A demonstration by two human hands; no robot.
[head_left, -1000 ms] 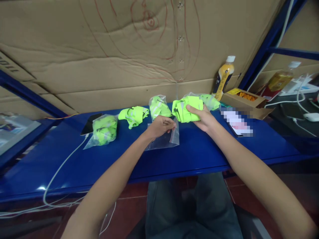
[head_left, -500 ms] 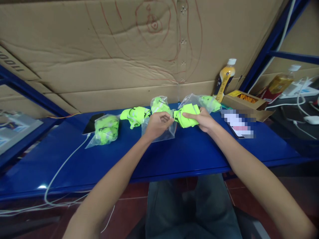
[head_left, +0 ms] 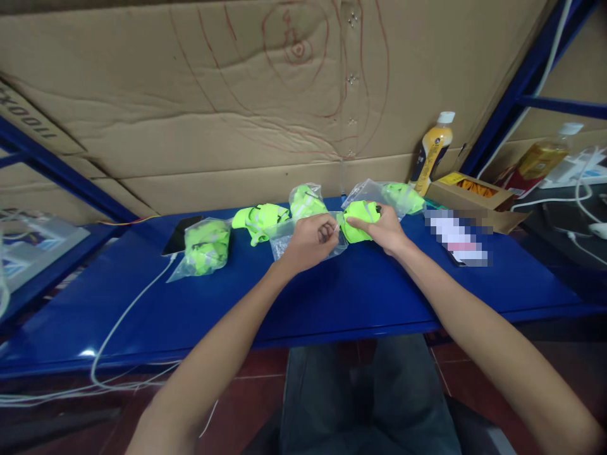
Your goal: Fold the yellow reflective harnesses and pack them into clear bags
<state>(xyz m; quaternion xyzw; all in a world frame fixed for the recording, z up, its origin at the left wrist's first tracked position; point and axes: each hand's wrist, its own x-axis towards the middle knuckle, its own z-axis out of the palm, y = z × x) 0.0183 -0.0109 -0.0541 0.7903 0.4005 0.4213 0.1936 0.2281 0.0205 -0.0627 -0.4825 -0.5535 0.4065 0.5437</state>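
At the centre of the frame, the left hand [head_left: 310, 243] pinched the clear bag [head_left: 281, 239] at its edge; just to the right, the right hand [head_left: 389, 230] gripped the neon bundle [head_left: 363, 210], thumb on top. The bundle appeared light, soft and prone to unfolding, best held around its folded body; the bag seemed thin and slippery, best pinched at the rim.

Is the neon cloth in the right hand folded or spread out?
Folded. The neon cloth is a compact bundle, small enough for the right hand to grip, with no panel spread out.
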